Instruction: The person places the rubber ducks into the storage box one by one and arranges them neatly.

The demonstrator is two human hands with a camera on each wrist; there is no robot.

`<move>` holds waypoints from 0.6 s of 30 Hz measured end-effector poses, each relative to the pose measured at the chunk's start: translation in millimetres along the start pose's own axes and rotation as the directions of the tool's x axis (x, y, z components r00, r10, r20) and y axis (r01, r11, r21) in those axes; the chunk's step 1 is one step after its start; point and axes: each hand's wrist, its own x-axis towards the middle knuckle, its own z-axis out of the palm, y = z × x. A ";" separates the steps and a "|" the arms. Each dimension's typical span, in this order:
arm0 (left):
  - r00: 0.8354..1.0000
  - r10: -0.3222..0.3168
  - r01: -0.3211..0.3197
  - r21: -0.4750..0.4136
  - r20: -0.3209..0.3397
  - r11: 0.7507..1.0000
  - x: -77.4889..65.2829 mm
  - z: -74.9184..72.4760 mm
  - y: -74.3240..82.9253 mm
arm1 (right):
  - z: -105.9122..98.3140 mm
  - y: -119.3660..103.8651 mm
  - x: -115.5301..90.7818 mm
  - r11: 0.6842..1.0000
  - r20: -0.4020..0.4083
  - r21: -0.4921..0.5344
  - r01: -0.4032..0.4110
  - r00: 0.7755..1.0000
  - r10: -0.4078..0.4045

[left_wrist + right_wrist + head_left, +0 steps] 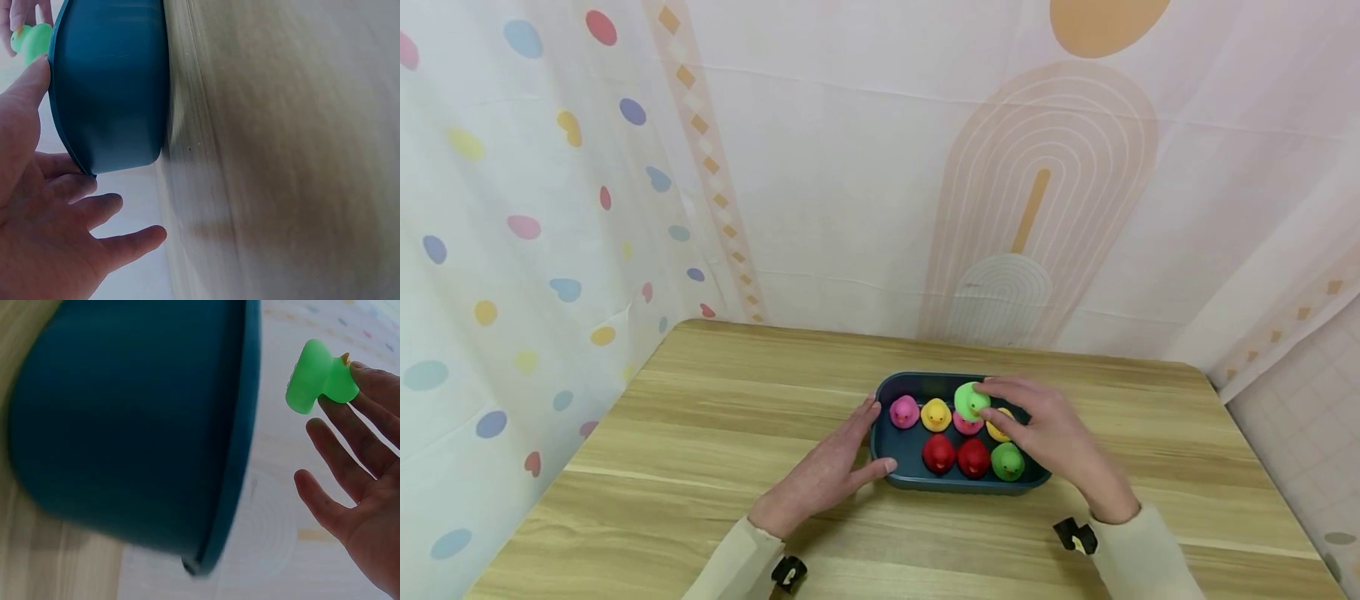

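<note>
A dark teal oblong bin [955,482] stands on the wooden table. My left hand [818,477] spans its left end, fingers near the far corner and thumb on the near rim. In the left wrist view the fingers are spread and fairly straight, and the ring and little fingers are off the bin. My right hand [1063,437] pinches a light green rubber duck [322,378] by its head, above the bin. Underneath, a pink duck [967,425] is partly hidden by it, and a yellow duck [997,427] is partly behind the fingers.
Also inside the bin are a pink duck [904,412], a yellow duck [936,414], a red duck [938,453], another red duck [973,458] and a darker green duck [1007,461]. A patterned curtain [835,167] hangs behind the table [700,433].
</note>
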 end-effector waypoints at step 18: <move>1.000 0.014 -0.014 0.031 0.012 0.999 0.6 -3.6 0.4 | 29.4 -18.6 16.9 0.996 0.131 0.082 0.021 0.991 -0.032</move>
